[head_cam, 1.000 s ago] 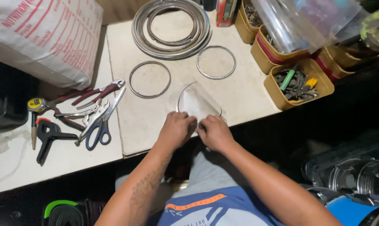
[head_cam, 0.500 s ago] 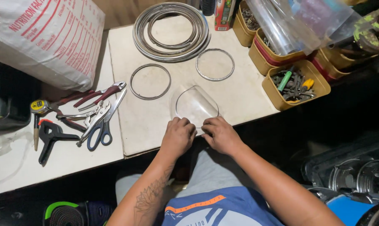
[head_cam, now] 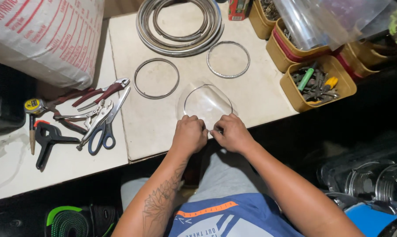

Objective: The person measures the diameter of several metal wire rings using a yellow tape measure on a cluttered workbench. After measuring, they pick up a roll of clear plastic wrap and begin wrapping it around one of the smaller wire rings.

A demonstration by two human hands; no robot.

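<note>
Both hands have come closer together in the middle of the frame. The left hand (head_cam: 189,133) and right hand (head_cam: 232,132) are pinching the near edge of the clear plastic sheet (head_cam: 206,102) with a wire ring, lying flat on the white table (head_cam: 146,131).

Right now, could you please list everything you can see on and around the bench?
clear plastic sheet: 1, transparent, bench front, held by both hands
metal rings: 2, silver, flat behind the sheet
coiled hoops: 1 stack, silver, bench rear
sack: 1, white and red, rear left
hand tools: several, mixed, left of the board
yellow bins: several, right
left hand: 1, pinching the sheet's near edge
right hand: 1, same edge
</note>
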